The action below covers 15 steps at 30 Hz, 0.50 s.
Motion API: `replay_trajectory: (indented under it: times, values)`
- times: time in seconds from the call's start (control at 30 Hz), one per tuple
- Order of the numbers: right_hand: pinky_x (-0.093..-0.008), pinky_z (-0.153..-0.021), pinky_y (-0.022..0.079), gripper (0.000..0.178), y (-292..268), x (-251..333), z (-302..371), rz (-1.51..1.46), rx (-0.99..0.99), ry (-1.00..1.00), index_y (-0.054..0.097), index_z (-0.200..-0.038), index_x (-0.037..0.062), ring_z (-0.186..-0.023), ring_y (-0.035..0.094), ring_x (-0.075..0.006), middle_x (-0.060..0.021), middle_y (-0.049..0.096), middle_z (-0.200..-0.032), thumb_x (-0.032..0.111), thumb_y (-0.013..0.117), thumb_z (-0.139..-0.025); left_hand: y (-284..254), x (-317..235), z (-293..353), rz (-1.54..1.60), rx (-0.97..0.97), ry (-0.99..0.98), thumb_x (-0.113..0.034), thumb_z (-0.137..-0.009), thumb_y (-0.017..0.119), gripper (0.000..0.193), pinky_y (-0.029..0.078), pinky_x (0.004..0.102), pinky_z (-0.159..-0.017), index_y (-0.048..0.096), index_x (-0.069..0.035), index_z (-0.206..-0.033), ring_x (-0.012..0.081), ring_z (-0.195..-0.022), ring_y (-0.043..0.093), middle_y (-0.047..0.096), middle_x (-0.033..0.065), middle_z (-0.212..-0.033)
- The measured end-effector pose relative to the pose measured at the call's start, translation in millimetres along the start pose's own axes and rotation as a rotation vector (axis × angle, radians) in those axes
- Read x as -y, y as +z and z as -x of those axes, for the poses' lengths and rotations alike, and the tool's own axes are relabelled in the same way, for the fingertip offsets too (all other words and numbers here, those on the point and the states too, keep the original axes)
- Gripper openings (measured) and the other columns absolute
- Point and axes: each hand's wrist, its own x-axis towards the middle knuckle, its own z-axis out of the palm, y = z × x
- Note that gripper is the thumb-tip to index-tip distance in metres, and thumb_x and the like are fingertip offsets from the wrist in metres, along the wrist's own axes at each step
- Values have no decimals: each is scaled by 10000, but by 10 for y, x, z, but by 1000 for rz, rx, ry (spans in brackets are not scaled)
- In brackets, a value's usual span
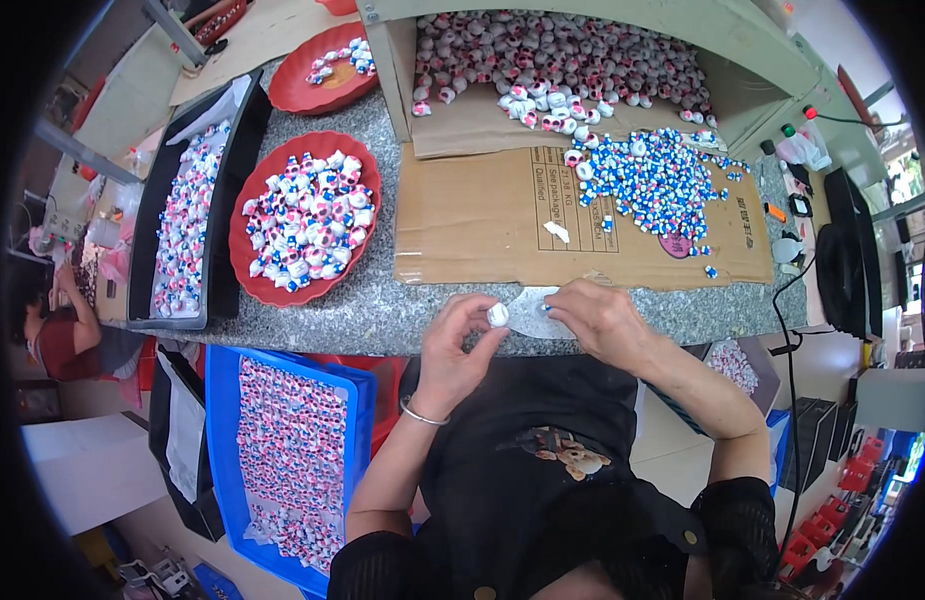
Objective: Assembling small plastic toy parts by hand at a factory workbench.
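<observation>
My left hand (453, 352), with a bracelet at the wrist, pinches a small rounded white piece (498, 315) between thumb and fingers at the counter's front edge. Just to its right, my right hand (605, 318) has its fingertips closed on a tiny blue piece (549, 308), mostly hidden by the fingers. A pale, shiny patch or sheet (528, 318) lies on the counter between the hands. Beyond them a flattened cardboard sheet (463, 225) bears a heap of tiny blue-and-white pieces (648, 185). A scrap of white material (557, 231) lies near it.
A box-like shelf (763, 85) holds many white-and-pink pieces (553, 60). Two red scalloped dishes (241, 255) and a black tray (221, 300) of similar pieces stand left. Below is a filled blue crate (221, 440). A cable (795, 400) hangs right; another person (68, 330) sits far left.
</observation>
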Motion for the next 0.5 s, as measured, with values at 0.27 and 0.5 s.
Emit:
replay_trajectory:
  times: [0.27,0.5]
  values:
    - [-233,-660,518,101,6,128,115,-853,13,615,700,-980,-4,-773,635,-72,-24,685,-851,55,650,-914,264,-53,-9,-218,83,320,71,-711,757,383,550,278,-675,661,-11,-1073,190,-815,658,656,141,-1045]
    - [-322,-608,514,162,-157,249,130,-336,-49,52,711,-1003,49,-702,656,-253,-107,664,-814,47,690,-842,135,-186,-155,343,523,-192,-35,-970,530,277,531,233,-711,638,-4,-1223,102,-764,640,661,84,-976]
